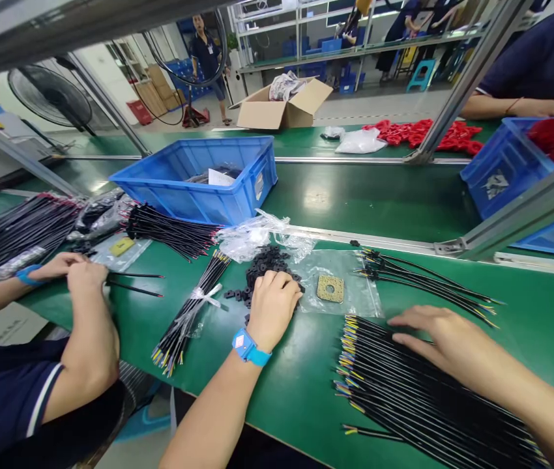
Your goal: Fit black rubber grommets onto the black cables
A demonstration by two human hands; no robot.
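On the green bench top [287, 391], a heap of small black rubber rings [268, 259] lies near the middle, partly on a clear plastic bag [355, 293]. The person's left hand [272, 303], blue wristband on, rests knuckles-up over the near edge of that heap, fingers curled down into the rings; whether it pinches one I cannot tell. Just right of it, on the bag, sits a square tan pad [330, 288] with a hole in it. The right hand [440, 339] lies flat with fingers spread on a wide row of black cables [404, 384] whose coloured wire tips point left. Beyond that hand a smaller bunch of cables [423, 280] fans out towards the right. Left of the rings, a tied cable bundle [193, 306] lies slanted, bound with a white tie.

Further left a co-worker's two hands [79, 270] are held close together over single black wires. Behind stands a blue crate [199, 179], and across the belt a heap of red parts [423, 133] and a cardboard box [281, 107].
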